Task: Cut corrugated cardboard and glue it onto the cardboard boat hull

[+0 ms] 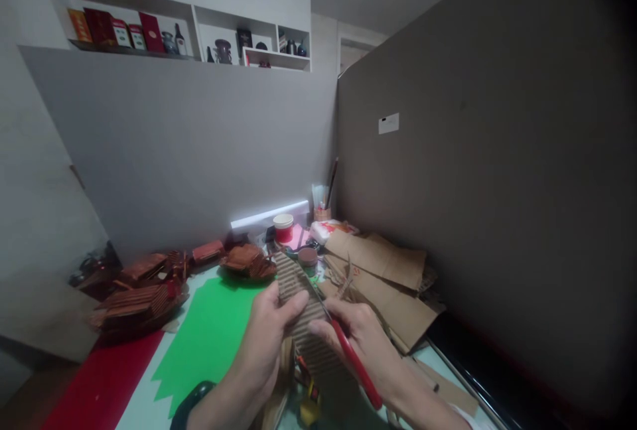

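Note:
Between my two hands is a piece of corrugated cardboard (pixel 311 330), its ridged side facing me. My left hand (pixel 269 320) grips its left edge, thumb flat on the ridges. My right hand (pixel 361 330) is closed around a red-handled cutting tool (pixel 354 360), and its thumb presses on the cardboard too. The tool's thin metal part lies along the cardboard's right edge; I cannot tell whether it is a knife or scissors. Below the cardboard, a yellow-and-black object (pixel 311 403), perhaps a tape measure, is partly hidden.
Brown cardboard sheets (pixel 393 284) are piled on the right. A green sheet (pixel 209 330) and several reddish-brown model boats (pixel 137 304) lie on the left. Behind stand a red-and-white tub (pixel 283 227), a small round jar (pixel 307 257) and a pen holder (pixel 322 213). A grey partition (pixel 478 171) rises on the right.

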A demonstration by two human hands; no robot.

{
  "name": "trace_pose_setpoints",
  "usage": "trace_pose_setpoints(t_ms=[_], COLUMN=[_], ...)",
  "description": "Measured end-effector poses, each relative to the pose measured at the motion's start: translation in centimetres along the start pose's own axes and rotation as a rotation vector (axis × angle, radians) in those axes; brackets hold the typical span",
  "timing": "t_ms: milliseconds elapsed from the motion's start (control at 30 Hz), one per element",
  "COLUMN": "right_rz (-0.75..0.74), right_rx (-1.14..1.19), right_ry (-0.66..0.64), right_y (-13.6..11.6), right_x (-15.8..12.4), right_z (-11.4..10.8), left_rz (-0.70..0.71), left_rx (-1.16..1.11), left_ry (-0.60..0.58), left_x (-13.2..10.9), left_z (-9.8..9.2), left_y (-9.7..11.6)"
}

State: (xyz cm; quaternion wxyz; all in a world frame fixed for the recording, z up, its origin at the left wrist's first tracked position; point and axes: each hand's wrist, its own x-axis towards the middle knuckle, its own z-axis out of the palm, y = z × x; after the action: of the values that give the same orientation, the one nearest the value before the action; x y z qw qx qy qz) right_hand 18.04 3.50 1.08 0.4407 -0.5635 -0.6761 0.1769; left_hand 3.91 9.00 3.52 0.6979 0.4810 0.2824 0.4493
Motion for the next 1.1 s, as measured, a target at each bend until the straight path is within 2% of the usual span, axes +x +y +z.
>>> trace_pose_setpoints(t_ms=[467, 633, 867, 1100], right_rz=[0.013, 0.039, 0.068, 0.045], right_rx=[0.007, -0.004, -0.037, -0.103], right_ry=[0.001, -0.024, -0.046, -0.037], right_y=[0.1, -0.4, -0.2, 0.5], right_x=[0.1, -0.1, 0.0, -0.2], right_z=[-0.5, -0.8, -0.8, -0.3], left_rz=[-0.054, -0.105, -0.163, -0.19], left_rx=[0.049, 0.085, 0.114, 0.115], left_ry=[-0.152, -0.213, -0.22, -0.195], left_x=[0.2, 0.8, 1.6, 1.4], left_z=[-0.3, -1.0, -2.1, -1.6], left_y=[0.4, 1.0, 0.9, 0.1])
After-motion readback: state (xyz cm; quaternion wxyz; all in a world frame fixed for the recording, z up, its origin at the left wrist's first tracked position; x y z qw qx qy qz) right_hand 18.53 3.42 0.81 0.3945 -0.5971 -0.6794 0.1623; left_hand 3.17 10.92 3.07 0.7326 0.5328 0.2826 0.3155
